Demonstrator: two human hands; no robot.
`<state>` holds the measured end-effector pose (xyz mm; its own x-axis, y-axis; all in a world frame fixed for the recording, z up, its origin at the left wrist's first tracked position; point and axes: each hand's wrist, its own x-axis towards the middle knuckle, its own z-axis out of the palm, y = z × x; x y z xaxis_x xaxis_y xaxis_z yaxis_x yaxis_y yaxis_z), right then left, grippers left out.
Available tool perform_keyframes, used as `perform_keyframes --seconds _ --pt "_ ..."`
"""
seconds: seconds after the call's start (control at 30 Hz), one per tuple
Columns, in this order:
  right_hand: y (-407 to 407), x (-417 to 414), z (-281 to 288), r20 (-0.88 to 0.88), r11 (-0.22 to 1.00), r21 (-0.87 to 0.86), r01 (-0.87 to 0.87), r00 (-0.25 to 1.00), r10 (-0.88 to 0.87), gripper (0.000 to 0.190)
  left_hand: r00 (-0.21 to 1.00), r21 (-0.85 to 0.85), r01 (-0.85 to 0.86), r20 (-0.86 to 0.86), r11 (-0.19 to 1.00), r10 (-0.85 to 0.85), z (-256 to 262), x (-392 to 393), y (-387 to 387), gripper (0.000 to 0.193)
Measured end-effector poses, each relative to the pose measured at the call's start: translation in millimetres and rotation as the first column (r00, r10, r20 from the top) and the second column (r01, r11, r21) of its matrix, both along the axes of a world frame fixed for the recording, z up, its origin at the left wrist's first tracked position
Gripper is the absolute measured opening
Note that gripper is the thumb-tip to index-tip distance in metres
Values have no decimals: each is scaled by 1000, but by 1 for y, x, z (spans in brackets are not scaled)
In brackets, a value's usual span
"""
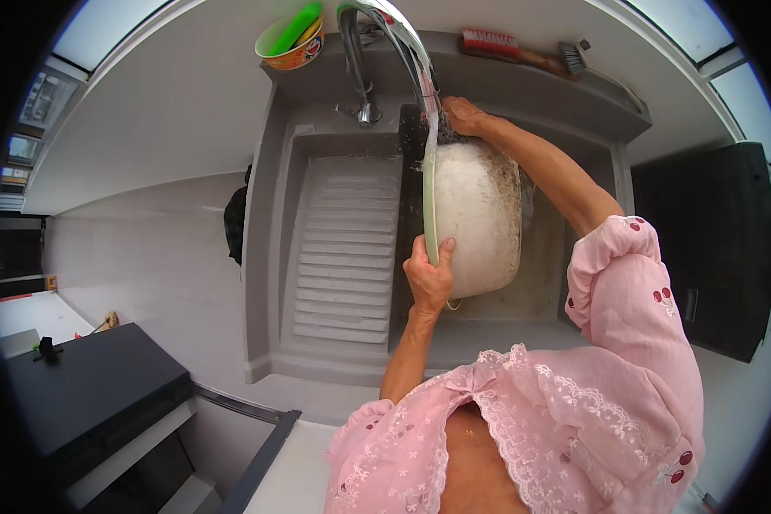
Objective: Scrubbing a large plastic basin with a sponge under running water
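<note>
A tilted basin (478, 221) stands on its side in the grey sink (540, 308), its mouth facing left. Its outside is whitish with brown grime, and its rim (430, 193) is pale green. My left hand (430, 273) grips the near part of the rim, thumb on the outer wall. By the far end of the basin is my right hand (464, 117), fingers bent near the falling water. Splashing and a dark speckled patch below those fingers hide whether they hold anything. Water (432, 132) runs from the chrome faucet (417, 54) onto the rim.
Left of the basin lies a ribbed washboard (344, 257) built into the sink. A patterned bowl (295, 54) with a green item (295, 27) sits on the back left corner. On the back ledge rest a red-bristled brush (490, 42) and a grey-bristled brush (573, 59).
</note>
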<state>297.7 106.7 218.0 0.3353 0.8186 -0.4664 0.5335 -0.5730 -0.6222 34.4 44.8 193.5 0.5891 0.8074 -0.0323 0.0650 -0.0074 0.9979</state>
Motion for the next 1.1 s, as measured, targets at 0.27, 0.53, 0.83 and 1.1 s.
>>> perform_keyframes --seconds 0.27,0.53,0.83,1.1 --pt "-23 -107 13 245 772 505 -386 922 301 47 997 -93 -66 -57 994 61 -23 -11 26 36" --pt "-1 -24 -10 397 999 37 17 917 -30 34 986 -222 -23 159 975 59 -12 0 2 52" --pt "-36 -133 14 310 805 355 -476 872 379 28 943 -367 -18 303 930 138 -44 -17 28 60" --pt "5 -31 -40 365 996 16 -83 928 71 30 949 -446 8 285 895 133 -24 -1 11 61"
